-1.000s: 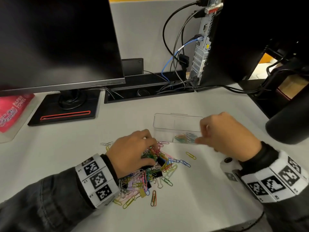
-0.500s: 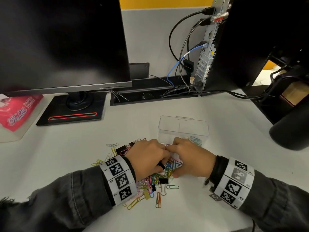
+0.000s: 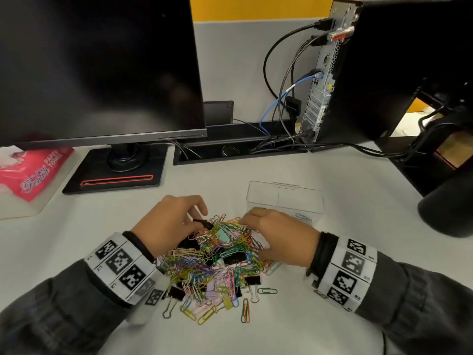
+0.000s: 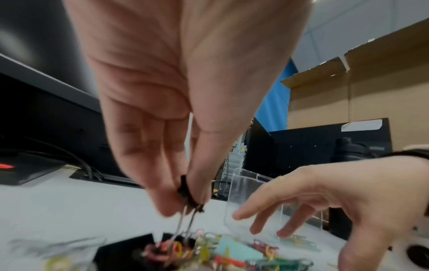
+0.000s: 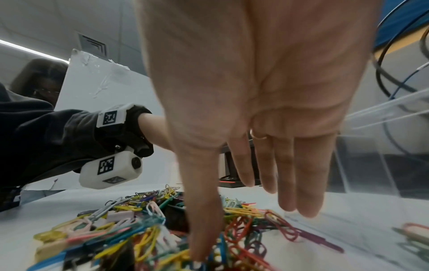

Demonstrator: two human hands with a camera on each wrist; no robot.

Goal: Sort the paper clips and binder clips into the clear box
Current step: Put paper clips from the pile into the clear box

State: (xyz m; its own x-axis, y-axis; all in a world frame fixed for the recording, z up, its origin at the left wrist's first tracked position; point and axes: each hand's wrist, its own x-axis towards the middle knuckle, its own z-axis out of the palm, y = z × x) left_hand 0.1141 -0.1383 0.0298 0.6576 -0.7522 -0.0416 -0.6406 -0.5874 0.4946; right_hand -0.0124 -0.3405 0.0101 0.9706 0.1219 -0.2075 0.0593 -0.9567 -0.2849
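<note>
Two hands work over one heap on the pale surface (image 3: 332, 201); largest behind them is the dark monitor (image 3: 97, 67) at the left, then the computer tower (image 3: 378, 67) at the right with cables running from its back; a pink paper-towel pack (image 3: 33, 172) lies at the far left. One clear box (image 3: 285, 198), a rectangle with its long axis running left to right and a divider across it, stands just beyond the right hand (image 3: 281, 239); a few paper clips lie in its right compartment. The heap (image 3: 217, 257) is a tangle of coloured paper clips, too many to count, mixed with several black binder clips and a few pastel ones; strays lie along its near edge, pointing every way. The left hand (image 3: 171, 221) hovers over the heap's far left side; its fingers (image 4: 162, 192) pinch one black binder clip (image 4: 185, 190), body up, its two wire handles hanging down toward the heap. The right hand rests on the heap's right side, fingers (image 5: 299, 183) straight and spread, gripping nothing, thumb tip pressed among the clips.
</note>
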